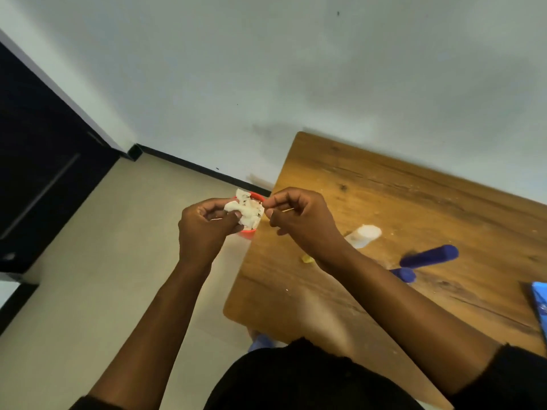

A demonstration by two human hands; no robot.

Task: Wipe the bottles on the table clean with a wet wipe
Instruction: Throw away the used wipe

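The bin [250, 232] stands on the floor [118, 261], left of the table [384, 202]; two bottles [429, 255] lie on the table.

Both hands raised close together, left hand [204, 229] and right hand [302, 220] with fingers curled, pinching.

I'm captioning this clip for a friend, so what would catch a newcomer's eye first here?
Two hands meet at centre frame: the left hand holds a crumpled white wipe over a red bin on the floor, and the right hand pinches near it. To the right, a dark blue bottle lies on the wooden table.
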